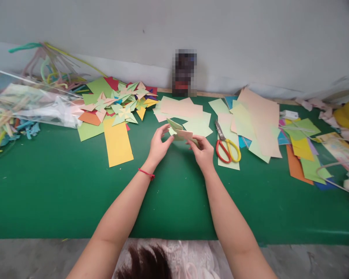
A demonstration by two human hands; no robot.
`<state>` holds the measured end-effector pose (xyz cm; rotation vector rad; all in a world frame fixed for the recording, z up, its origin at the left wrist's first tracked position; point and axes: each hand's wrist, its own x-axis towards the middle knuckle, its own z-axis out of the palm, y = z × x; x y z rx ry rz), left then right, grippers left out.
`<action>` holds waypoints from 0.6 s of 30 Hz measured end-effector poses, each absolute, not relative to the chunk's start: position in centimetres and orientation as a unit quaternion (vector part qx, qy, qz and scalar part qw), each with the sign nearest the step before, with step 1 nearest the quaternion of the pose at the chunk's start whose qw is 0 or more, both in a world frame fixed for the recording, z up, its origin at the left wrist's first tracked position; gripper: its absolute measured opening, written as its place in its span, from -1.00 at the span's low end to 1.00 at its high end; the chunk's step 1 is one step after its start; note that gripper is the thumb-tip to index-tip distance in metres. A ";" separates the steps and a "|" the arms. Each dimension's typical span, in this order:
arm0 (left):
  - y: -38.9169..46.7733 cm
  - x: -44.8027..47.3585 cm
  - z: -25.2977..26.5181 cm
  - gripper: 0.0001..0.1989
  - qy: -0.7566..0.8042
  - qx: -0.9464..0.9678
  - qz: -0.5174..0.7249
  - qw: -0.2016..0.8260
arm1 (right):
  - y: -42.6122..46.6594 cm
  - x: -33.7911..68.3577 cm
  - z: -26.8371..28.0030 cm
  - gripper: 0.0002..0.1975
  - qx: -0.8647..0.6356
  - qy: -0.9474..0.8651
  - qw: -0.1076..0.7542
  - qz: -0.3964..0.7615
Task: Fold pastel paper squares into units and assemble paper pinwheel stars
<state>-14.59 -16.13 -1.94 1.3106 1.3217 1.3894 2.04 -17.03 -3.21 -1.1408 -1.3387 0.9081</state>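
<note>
Between my two hands is a partly folded piece of paper, pale pink on one face and light green on the other, held just above the table. My left hand pinches its left end, with a red cord round the wrist. At the right end, the thumb and fingers of my right hand are closed on the same paper. Scissors with one red and one yellow handle lie to the right of my right hand, on pale paper. Behind the folded piece are loose pink and green sheets.
Folded paper pinwheel shapes are heaped at the back left, near a yellow sheet. Paper strips and clear plastic cover the far left. Large sheets, coloured papers and a white cable are on the right.
</note>
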 end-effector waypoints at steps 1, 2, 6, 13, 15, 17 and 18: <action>-16.1 -14.7 -2.0 -0.64 0.543 0.495 0.554 0.392 | -17.0 2.1 -3.1 -0.80 -0.483 -0.567 0.563 0.358; -16.2 -14.8 -1.9 -0.68 0.558 0.470 0.551 0.406 | -17.0 2.2 -3.0 -0.81 -0.484 -0.569 0.573 0.336; -16.6 -14.9 -1.2 -0.70 0.479 0.423 0.467 0.611 | -17.1 2.5 -2.4 -0.82 -0.484 -0.611 0.566 0.269; -17.1 -14.0 -1.1 -0.55 0.390 0.352 0.455 0.719 | -17.4 2.6 -2.2 -0.71 -0.435 -0.744 0.468 0.194; -17.0 -14.2 -1.5 -0.62 0.415 0.351 0.470 0.696 | -17.4 2.5 -2.1 -0.69 -0.414 -0.773 0.432 0.209; -16.9 -14.4 -1.8 -0.65 0.441 0.346 0.484 0.672 | -17.5 2.3 -1.9 -0.66 -0.395 -0.792 0.402 0.235; -16.8 -14.5 -1.8 -0.66 0.453 0.343 0.488 0.662 | -17.5 2.2 -1.8 -0.64 -0.390 -0.795 0.393 0.247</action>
